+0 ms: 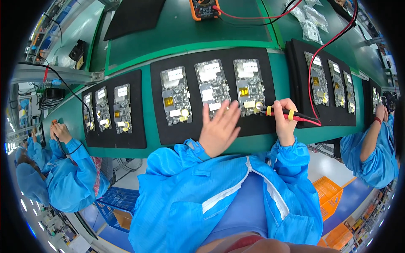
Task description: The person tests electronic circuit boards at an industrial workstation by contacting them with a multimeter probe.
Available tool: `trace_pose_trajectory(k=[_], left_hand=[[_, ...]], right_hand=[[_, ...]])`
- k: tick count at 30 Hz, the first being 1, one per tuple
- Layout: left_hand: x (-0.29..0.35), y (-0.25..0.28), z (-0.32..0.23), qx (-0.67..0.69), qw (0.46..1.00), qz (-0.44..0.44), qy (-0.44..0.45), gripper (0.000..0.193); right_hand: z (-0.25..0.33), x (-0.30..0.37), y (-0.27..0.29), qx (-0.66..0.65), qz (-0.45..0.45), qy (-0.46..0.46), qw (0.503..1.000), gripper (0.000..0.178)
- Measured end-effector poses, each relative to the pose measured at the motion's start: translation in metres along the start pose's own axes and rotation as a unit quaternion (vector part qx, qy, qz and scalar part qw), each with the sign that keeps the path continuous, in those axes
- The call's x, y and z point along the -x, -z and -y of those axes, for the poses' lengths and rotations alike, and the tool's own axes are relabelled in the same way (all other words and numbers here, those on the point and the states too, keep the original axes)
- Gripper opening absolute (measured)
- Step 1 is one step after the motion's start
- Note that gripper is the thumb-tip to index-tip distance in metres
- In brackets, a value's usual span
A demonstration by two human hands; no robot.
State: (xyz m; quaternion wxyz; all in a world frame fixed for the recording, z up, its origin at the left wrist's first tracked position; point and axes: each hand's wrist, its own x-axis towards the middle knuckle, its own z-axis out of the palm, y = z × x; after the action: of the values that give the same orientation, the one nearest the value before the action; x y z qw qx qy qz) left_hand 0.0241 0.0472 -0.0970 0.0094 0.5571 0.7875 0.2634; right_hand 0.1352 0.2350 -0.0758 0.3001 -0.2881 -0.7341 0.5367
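Three green circuit boards lie in a row on a black foam mat (155, 80) before me. My right hand (284, 124) is closed around a pair of red and black multimeter probes (297, 117). Their tips point left at the round yellow part near the lower end of the right board (249, 82); whether they touch it I cannot tell. Spread flat, my left hand (220, 130) holds nothing; its fingertips reach the lower end of the middle board (213, 78). The left board (176, 95) lies apart from both hands.
An orange multimeter (204, 9) stands at the back, its leads curving over the right side. More boards lie on mats left (137, 84) and right (297, 84). Clear plastic bags (312, 25) sit back right. Co-workers in blue flank me; blue (116, 206) and orange (327, 196) crates stand below.
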Motion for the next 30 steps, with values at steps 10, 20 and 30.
trace_pose_trajectory(k=[10,20,30], left_hand=[[0.021,0.010,0.023,-0.010,0.997,-0.029,0.065,0.058],[0.022,0.011,0.023,-0.002,0.997,-0.026,0.069,0.055],[0.018,0.012,0.025,-0.010,0.998,-0.022,0.064,0.055]], right_hand=[[0.000,0.009,-0.056,-0.040,0.089,0.038,0.994,0.018],[0.000,0.010,-0.069,-0.009,0.080,0.067,0.995,0.015],[0.000,0.003,-0.074,-0.039,0.094,0.006,0.995,0.015]])
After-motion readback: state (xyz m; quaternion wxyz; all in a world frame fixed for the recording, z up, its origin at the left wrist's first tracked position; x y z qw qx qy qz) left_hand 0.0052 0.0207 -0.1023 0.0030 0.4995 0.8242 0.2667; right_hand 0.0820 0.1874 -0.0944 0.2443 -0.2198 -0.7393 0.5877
